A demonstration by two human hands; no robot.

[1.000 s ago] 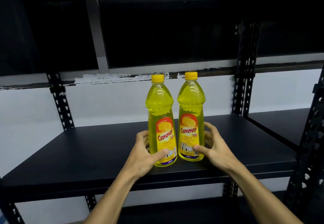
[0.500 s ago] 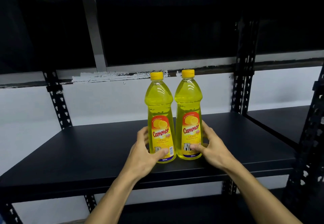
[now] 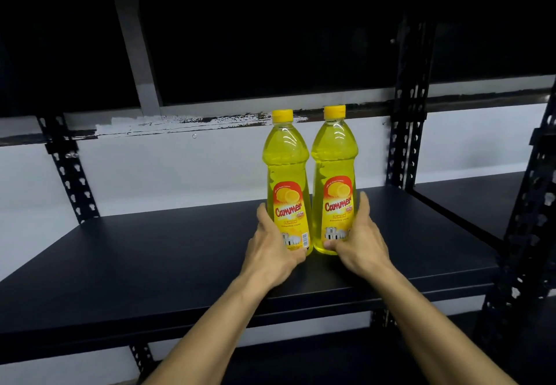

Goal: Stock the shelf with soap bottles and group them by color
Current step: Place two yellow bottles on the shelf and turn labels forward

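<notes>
Two yellow lemon soap bottles with yellow caps stand upright and touching on the black shelf (image 3: 150,252). My left hand (image 3: 272,246) grips the base of the left yellow bottle (image 3: 287,174), thumb across the label's lower front. My right hand (image 3: 359,240) grips the base of the right yellow bottle (image 3: 334,171), fingers along its right side and thumb at the bottom front. Both labels face me.
Black perforated uprights stand at the back left (image 3: 70,180), back right (image 3: 407,131) and near right (image 3: 529,225). A second black shelf (image 3: 469,201) adjoins on the right. A white wall lies behind, and a lower shelf shows beneath.
Both hands have closed onto the bottle bases and pushed the two bottles a little deeper onto the shelf, keeping them side by side.
</notes>
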